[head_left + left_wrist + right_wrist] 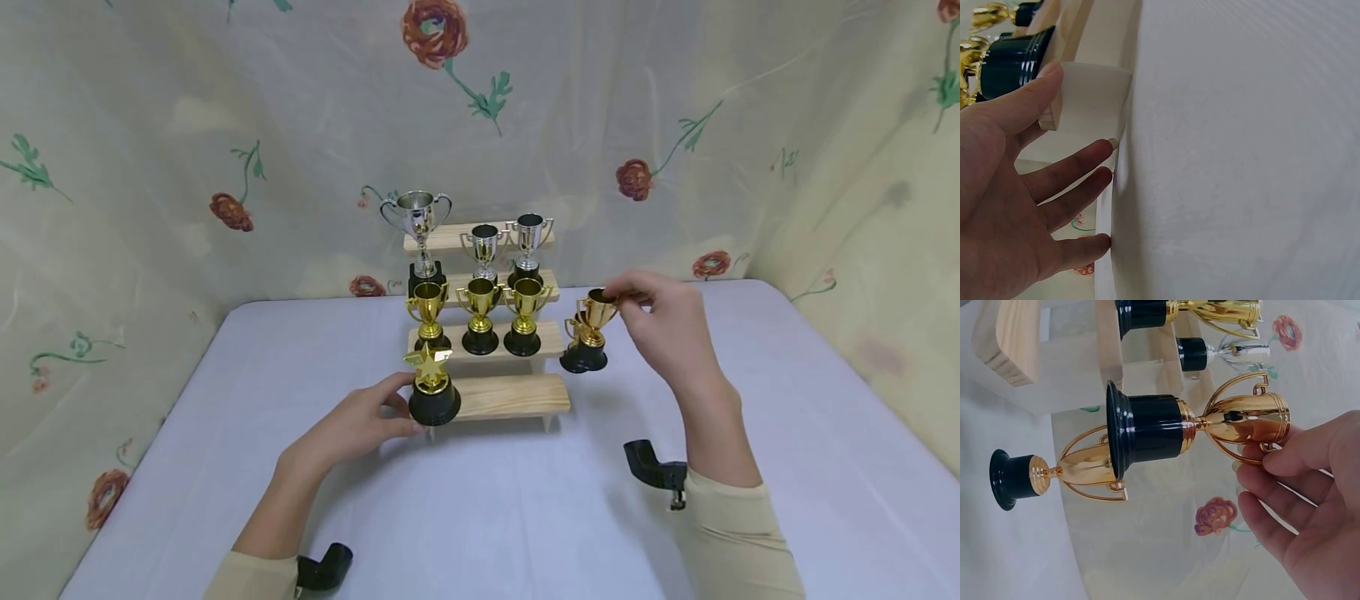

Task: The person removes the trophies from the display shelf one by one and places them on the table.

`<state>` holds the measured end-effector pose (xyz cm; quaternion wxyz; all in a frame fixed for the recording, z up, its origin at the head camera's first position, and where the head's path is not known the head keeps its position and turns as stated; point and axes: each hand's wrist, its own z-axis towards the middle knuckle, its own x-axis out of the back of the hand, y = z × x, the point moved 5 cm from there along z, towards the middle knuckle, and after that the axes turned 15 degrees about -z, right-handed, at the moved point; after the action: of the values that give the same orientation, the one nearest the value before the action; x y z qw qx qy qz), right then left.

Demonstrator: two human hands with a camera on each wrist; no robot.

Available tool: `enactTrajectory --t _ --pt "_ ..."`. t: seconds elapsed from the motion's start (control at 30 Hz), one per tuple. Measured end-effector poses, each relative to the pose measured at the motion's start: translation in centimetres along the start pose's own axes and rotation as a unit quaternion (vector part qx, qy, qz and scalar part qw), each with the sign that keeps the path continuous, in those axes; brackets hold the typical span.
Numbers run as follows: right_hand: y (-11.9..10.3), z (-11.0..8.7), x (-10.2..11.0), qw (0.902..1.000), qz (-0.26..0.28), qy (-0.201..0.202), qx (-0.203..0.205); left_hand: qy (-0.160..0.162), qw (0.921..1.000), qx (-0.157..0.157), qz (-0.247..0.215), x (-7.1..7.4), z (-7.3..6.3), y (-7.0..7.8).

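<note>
At the left end of the lowest wooden step stands a gold star trophy [430, 367] with a black base. My left hand [360, 421] holds it by the base; the thumb [1047, 75] lies against the rim, the index finger is mostly hidden and the other fingers are spread straight. Right of the stand, my right hand [663, 325] pinches a bronze-gold cup trophy [1247, 419] near its rim and handle, above the table. A second such cup [1013, 478] is standing on the cloth behind it, partly covered by the held one in the head view.
The stepped wooden stand [517, 396] bears three gold cups [480, 304] on its second step. Higher up are two small silver cups [529, 237] and a taller silver one [416, 212]. A white cloth [480, 508] covers the table; a flowered curtain [315, 125] hangs behind.
</note>
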<state>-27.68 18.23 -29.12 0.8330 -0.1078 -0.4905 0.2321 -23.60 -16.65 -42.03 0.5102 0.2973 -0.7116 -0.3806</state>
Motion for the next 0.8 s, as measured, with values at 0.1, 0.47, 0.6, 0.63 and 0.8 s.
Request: enactTrajectory --t 0.1,0.47,0.6,0.63,0.8 --pt "0.3 0.1 -0.1 0.9999 -0.003 0.012 -0.006 0.001 1.0000 0.003 0.001 0.0 0.0 0.0" --pt "1.4 0.3 -0.3 0.9993 -0.012 0.024 -0.028 0.002 1.0000 0.002 0.004 0.0 0.0 0.0" --pt "2.1 0.3 -0.3 0.9984 -0.022 0.026 -0.045 0.002 1.0000 0.004 0.005 -0.1 0.0 0.0" --pt "2.3 0.3 -0.3 0.9981 -0.025 0.026 -0.050 0.002 1.0000 0.005 0.005 -0.1 0.0 0.0" --pt "3.0 0.3 -0.3 0.9969 -0.033 0.020 -0.069 0.003 1.0000 0.008 0.004 -0.1 0.0 0.1"
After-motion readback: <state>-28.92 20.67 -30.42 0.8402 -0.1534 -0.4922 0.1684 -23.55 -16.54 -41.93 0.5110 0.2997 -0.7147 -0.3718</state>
